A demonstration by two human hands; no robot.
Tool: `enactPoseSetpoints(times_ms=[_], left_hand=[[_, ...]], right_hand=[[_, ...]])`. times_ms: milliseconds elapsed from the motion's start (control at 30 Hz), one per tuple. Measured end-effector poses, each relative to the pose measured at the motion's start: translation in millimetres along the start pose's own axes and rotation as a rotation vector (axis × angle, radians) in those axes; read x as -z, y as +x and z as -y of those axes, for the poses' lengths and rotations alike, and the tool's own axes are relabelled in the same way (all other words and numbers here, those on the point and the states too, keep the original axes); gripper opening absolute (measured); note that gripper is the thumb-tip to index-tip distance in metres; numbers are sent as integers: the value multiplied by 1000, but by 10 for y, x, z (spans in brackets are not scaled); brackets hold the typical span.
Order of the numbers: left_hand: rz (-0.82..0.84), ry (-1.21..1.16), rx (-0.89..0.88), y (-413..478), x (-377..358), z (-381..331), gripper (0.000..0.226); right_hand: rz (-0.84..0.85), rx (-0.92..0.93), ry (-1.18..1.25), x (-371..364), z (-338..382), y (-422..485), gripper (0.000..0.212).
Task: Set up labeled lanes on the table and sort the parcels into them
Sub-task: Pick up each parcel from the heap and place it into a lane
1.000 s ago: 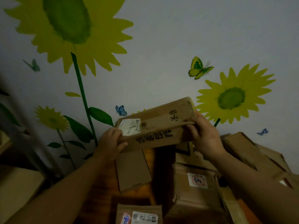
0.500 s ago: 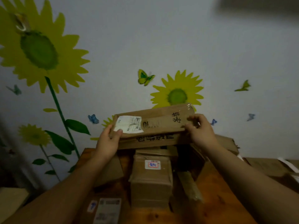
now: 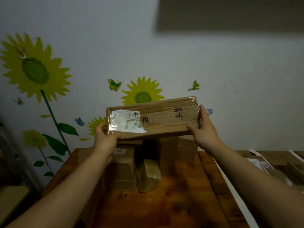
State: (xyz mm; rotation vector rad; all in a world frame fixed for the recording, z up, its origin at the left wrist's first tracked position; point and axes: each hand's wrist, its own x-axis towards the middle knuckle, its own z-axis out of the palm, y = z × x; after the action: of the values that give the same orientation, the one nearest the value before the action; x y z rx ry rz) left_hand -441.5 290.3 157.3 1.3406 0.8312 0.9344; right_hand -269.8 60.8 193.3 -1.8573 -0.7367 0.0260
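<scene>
Head view, dim light. Both hands hold one long flat cardboard parcel up in the air above the back of the wooden counter, in front of the wall.

Left hand: closed on the parcel's lower left corner, thumb over the front face near the label, fingers wrapped behind the edge.

Right hand: grips the right end, thumb pressed along the lower front edge, fingers extended up the end face.

Parcel: broad face turned toward the camera, long axis roughly horizontal, right end a little higher than the left. White shipping label on the left part of the face, under shiny clear tape. Black handwritten marks in the middle and toward the right; not legible.

On the counter below the held parcel: a cluster of brown boxes. A squat box with a small red-and-white sticker sits left of centre. A narrow tape-wrapped package lies just beside it on its right. A taller box stands behind that, with another box to its right against the wall.

More flat parcels lie at the far right, on a surface separated from the counter by a white strip.

Wall: sunflower and butterfly decals.
</scene>
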Motion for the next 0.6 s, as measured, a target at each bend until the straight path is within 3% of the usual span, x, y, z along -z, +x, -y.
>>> enactPoseSetpoints(times_ms=[100, 267, 600], left_hand=[[55, -56, -70, -310, -31, -189, 76], [146, -79, -177, -766, 21, -399, 70], [396, 6, -176, -1886, -486, -333, 65]], right_hand=[[-32, 94, 34, 235, 74, -238, 62], [-121, 129, 77, 559, 216, -661, 77], [-373, -41, -91, 1514, 27, -1839, 87]])
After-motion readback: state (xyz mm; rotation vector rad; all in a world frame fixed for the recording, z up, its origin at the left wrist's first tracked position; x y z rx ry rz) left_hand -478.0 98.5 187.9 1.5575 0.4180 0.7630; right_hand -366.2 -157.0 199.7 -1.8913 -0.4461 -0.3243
